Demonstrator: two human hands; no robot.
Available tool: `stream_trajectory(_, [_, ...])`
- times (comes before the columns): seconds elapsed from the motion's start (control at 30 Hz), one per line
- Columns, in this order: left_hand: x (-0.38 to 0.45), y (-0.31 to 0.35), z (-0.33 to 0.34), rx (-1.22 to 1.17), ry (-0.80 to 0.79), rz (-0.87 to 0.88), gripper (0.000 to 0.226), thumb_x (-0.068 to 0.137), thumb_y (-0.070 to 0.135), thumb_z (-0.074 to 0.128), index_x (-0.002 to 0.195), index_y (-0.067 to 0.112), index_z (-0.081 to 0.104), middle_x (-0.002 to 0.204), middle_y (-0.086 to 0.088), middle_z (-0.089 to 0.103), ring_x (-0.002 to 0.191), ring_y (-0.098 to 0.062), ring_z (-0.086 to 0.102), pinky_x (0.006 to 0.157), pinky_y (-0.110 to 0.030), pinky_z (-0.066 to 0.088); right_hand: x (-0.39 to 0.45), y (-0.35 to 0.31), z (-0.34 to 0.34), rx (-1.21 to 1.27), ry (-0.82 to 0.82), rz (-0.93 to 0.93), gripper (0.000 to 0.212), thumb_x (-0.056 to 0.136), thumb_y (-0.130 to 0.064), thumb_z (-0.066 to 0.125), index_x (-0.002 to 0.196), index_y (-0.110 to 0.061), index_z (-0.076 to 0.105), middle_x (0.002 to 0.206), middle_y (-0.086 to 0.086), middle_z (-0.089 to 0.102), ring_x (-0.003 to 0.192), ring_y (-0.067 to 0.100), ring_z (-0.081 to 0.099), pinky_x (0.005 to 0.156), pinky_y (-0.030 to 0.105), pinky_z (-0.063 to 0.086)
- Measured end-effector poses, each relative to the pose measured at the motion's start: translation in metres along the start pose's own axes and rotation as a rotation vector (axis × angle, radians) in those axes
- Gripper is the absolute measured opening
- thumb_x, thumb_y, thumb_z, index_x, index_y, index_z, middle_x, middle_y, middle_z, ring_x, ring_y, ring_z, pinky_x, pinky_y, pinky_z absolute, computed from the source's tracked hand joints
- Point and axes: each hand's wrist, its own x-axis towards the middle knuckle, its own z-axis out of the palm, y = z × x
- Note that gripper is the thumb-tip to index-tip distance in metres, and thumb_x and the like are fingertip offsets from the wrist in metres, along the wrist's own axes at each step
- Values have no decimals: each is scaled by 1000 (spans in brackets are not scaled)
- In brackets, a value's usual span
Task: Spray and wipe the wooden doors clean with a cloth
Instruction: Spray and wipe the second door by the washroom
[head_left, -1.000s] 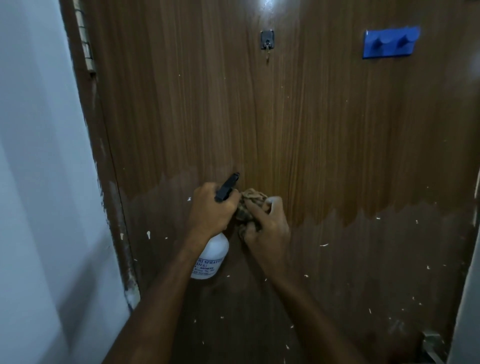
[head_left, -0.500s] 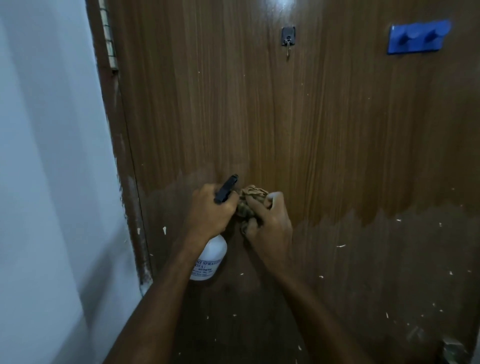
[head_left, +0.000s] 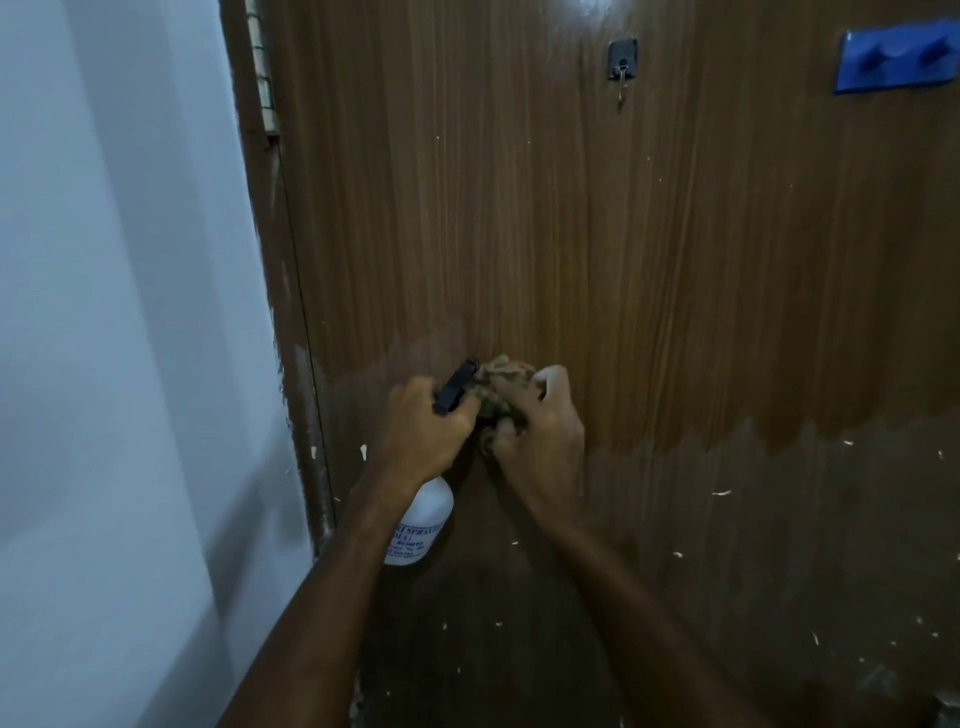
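Both hands busy at mid-height of the wooden door (head_left: 597, 234).
Left hand (head_left: 423, 434) grip curled round the spray bottle (head_left: 418, 525), black nozzle (head_left: 456, 385) aimed at the cloth (head_left: 506, 376). Right hand (head_left: 545, 441) grip pinching the bunched cloth just beside the nozzle. Door's lower part darker, white flecks. Small hook (head_left: 622, 57) and blue hook rack (head_left: 896, 57) above; white wall (head_left: 119, 312) on the left.

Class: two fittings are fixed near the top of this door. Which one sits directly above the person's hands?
The small dark metal hook. It hangs almost straight above the hands, while the blue plastic hook rack sits far off to the right, near the frame's edge.
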Motion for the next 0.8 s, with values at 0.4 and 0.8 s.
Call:
stream_trajectory(0.4, [-7,-27,-15,93,65,-78,43,87,34,70,58,4,56,48,-10,53,42,-19,46,45,-41,39,51,-23,11,14,130,18,48,80,-5,62,126,-19,68,112,6,46,86,11,47,64,19,42])
stream_trajectory(0.8, [-3,-34,-51,-2,111,-130,45,85,41,63,70,-1,65,64,-23,64,53,-45,59,44,-51,46,67,-55,44,55,113,29,44,80,-7,61,122,-18,70,113,12,51,84,13,49,60,20,44])
